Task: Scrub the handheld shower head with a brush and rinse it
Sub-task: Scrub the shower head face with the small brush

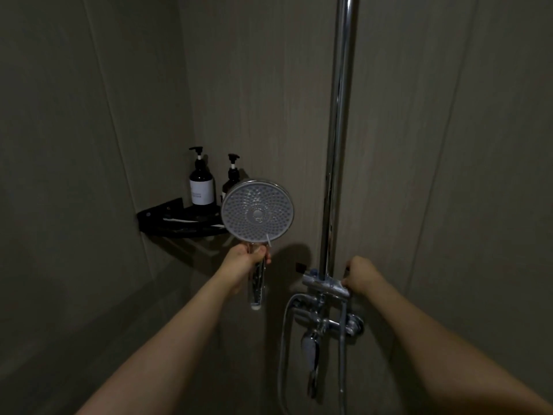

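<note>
The handheld shower head (257, 211) is a round chrome-rimmed disc with a grey nozzle face turned toward me, held upright left of centre. My left hand (245, 260) grips its chrome handle just below the disc. My right hand (360, 275) curls round the right end of the chrome mixer bar (324, 286) at the foot of the riser pipe. No brush shows in either hand. No water visibly comes out of the head.
A black corner shelf (167, 218) behind the shower head carries two dark pump bottles (201, 182). The chrome riser pipe (339, 115) runs up the wall. Below the mixer hang a lever handle (309, 351) and the hose (282, 339). The walls are dim grey panels.
</note>
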`<state>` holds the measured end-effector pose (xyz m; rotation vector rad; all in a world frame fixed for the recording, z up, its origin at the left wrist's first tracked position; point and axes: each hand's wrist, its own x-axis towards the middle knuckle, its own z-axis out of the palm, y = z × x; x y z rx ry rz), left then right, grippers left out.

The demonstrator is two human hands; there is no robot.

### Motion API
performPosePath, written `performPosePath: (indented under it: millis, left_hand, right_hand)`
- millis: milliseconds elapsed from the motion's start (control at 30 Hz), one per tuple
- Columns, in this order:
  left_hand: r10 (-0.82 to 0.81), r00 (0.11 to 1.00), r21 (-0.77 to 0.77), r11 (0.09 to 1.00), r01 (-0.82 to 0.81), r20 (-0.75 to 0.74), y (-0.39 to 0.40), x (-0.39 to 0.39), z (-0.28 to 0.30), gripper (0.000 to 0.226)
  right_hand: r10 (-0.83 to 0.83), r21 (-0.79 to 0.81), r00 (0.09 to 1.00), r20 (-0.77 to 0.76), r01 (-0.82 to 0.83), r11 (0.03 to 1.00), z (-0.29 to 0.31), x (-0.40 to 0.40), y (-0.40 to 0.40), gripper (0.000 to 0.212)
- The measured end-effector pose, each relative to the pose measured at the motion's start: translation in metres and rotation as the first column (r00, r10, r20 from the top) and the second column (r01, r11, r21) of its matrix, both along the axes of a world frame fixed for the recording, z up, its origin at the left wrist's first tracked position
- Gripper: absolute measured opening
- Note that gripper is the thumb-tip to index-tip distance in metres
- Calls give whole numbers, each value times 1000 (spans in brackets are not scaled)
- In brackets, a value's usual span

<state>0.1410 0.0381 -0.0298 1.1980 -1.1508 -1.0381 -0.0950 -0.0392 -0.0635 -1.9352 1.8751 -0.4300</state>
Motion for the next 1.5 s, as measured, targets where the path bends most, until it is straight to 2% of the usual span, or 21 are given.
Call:
performPosePath:
  millis: [133,433,767,967,1067,1200,1333,1500]
  left_hand:
    - [20,1000,-9,1000,-20,2,2,5,-2,24]
    - [31,996,19,999,-30,-84,-3,13,-9,23]
    - [16,989,38,999,-11,-144,-11,6,-12,20]
    - [0,992,49,999,6,-130,-12,1,-16,20]
    - [1,991,42,999,5,-134,-12,1,-17,21]
    - [-5,985,44,999,13,-175,-13,3,-20,22]
    - [-7,979,50,999,17,-203,-13,7,-21,20]
    - [-4,987,54,998,13,-158,-12,13,-20,18]
  right_hand:
    - [80,22,996,-43,-79,997,7,-6,-7,20]
    - [45,6,996,-79,-44,999,-10,-4,-3,27]
    - [-84,-5,988,130,85,996,-37,-1,1,27]
    - [-135,-134,976,169,159,978,-49,2,13,28]
    - [-122,-213,964,236,174,962,-54,0,19,24]
    - [-110,-236,969,223,163,958,-52,-1,25,21]
    - [-71,-189,984,161,101,977,-47,-4,27,22]
    - [-5,-144,999,-41,-1,990,-36,-1,31,25]
